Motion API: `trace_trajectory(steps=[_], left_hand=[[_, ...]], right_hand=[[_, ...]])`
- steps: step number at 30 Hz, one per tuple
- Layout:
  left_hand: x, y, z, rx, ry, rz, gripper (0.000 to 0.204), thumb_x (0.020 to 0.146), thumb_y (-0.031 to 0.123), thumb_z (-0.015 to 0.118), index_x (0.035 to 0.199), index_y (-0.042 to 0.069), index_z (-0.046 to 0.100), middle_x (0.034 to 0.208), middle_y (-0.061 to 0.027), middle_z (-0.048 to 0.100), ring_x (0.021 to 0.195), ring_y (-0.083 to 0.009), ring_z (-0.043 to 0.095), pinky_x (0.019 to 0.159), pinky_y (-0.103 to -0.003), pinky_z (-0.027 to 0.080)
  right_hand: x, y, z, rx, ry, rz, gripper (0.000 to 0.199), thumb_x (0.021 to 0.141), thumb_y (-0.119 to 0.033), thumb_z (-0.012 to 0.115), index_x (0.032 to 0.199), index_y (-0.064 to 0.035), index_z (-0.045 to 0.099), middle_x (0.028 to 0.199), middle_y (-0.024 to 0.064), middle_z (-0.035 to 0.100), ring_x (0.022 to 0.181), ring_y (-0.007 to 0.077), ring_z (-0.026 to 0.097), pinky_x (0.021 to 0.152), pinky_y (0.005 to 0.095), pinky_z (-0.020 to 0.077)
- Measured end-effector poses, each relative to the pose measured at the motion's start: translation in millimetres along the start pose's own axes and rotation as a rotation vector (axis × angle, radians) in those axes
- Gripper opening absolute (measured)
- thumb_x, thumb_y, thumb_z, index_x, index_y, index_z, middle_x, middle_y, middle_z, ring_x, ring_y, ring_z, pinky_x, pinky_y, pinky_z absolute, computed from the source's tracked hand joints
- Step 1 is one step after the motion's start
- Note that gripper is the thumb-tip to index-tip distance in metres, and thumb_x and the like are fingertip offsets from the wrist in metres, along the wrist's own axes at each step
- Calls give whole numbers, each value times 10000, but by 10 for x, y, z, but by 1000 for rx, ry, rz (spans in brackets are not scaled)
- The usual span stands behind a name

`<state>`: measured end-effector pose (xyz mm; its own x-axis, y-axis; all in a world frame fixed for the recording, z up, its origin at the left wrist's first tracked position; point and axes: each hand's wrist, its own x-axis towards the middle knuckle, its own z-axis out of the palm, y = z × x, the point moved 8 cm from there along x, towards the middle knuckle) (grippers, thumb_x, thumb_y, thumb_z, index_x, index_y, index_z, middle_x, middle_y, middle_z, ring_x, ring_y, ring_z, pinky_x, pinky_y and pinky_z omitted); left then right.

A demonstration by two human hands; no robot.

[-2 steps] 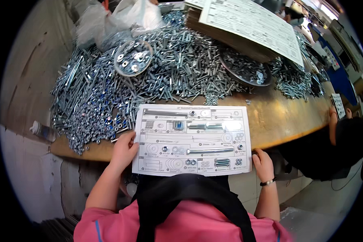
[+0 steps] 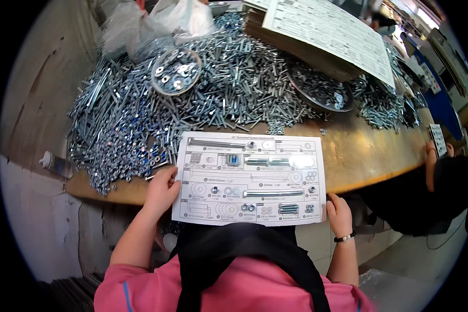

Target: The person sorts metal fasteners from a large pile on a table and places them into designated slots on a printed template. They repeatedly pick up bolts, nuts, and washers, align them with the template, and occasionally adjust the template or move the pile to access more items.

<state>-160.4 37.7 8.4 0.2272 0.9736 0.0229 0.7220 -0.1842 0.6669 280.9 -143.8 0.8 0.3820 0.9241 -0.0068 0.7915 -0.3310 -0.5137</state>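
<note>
A white printed card (image 2: pixel 275 208) with bolts, nuts and washers fixed onto outlined spots lies nearly level in front of me, at the table's near edge. Long bolts run along its top and lower rows, with small nuts and short screws in other sections; some outlined spots show only drawings. My left hand (image 2: pixel 162 192) is closed on the card's left edge, thumb on top and fingers mostly out of sight below. At the right edge my right hand (image 2: pixel 340 214) grips it, the thumb along the side and most fingers hidden.
Across the table (image 2: pixel 385 151) spreads a large heap of bolts and nuts (image 2: pixel 234 78). On it sit a round bowl of washers (image 2: pixel 176 72) and a dark bowl (image 2: pixel 322 91). A stack of printed cards (image 2: pixel 327 36) stands behind. To the right, another person's hand (image 2: pixel 430 156) holds a card.
The whole scene has shifted slightly in the view. Both hands keep the same hold on the card.
</note>
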Motion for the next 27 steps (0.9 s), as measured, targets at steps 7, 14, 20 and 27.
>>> trace_trajectory(steps=[7,14,20,27], left_hand=[[113,-325,89,-443,-120,-273,346,787,78,543,1111,-43,548,920,-70,619,741,-124,552,667,-247,448],[62,-249,93,-751,-223,-529,339,838,105,533,1152,-24,543,946,-41,613,783,-99,541,678,-222,422],[37,-13,203,-860,-305,-545,350,856,92,508,1183,-35,504,979,-62,597,806,-112,549,706,-246,449],[57,698,858,-950,-666,-472,417,829,48,478,1239,-27,464,1136,-74,558,973,-119,535,838,-243,438]], right_hand=[[-76,-77,53,37,133,-64,226,801,-90,552,1005,-4,597,872,145,573,833,292,544,732,368,446],[-153,189,161,482,165,179,279,813,-51,517,1077,6,589,885,100,575,861,206,545,776,310,433],[-331,485,314,1115,128,387,318,852,-18,479,1161,49,516,1080,93,583,977,156,544,854,281,428],[-396,1330,-62,1305,359,424,304,887,-31,444,1173,65,482,1110,124,568,976,172,560,850,279,450]])
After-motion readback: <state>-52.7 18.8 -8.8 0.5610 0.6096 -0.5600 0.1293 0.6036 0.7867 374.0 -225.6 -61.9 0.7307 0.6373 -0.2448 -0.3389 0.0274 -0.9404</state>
